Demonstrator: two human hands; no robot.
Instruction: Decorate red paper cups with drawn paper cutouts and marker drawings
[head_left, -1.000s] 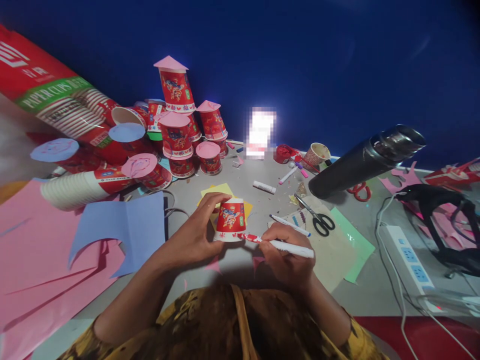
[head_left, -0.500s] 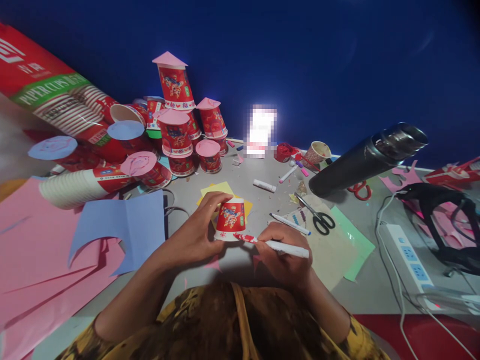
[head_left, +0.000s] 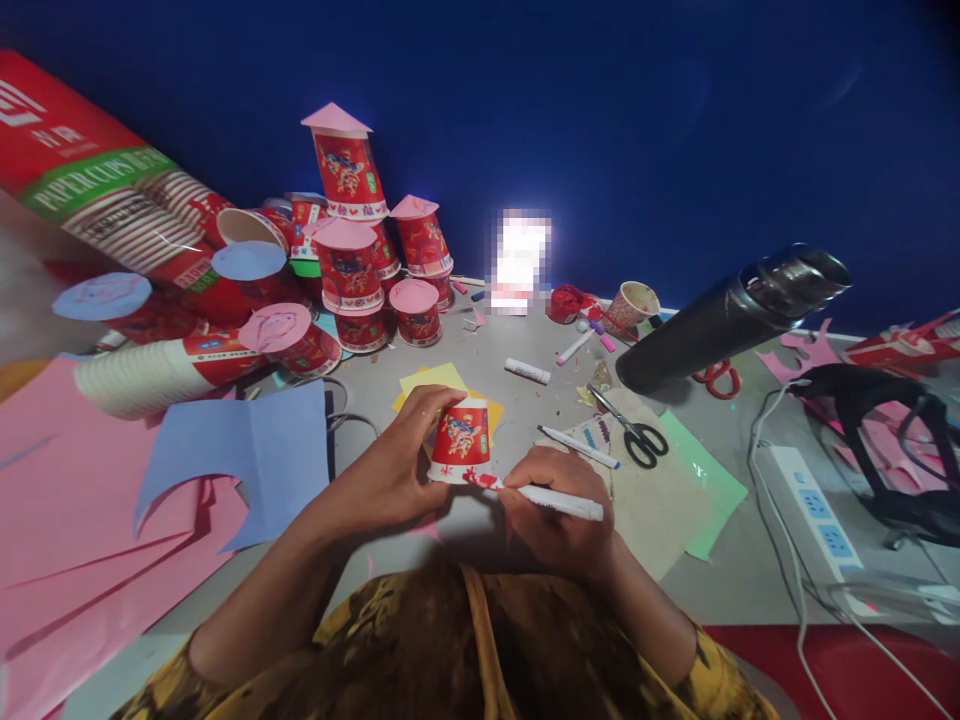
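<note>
An upside-down red paper cup (head_left: 462,441) stands on the grey table near its front edge, partly over yellow paper (head_left: 439,381). My left hand (head_left: 390,470) is closed round the cup's left side, fingers on its raised base. My right hand (head_left: 559,500) grips a white marker (head_left: 551,497), whose red tip touches the cup's rim at the lower right.
A pile of red cups with pink paper tops (head_left: 360,260) stands at the back left, beside a long sleeve of cups (head_left: 112,200). Pink paper (head_left: 67,520) and blue paper (head_left: 247,445) lie left. Scissors (head_left: 634,430), a loose marker (head_left: 577,448), a dark flask (head_left: 731,315) and a power strip (head_left: 814,505) sit right.
My right hand and the marker have slid left, bringing the red tip closer along the cup's rim. My left hand keeps its hold on the cup.
</note>
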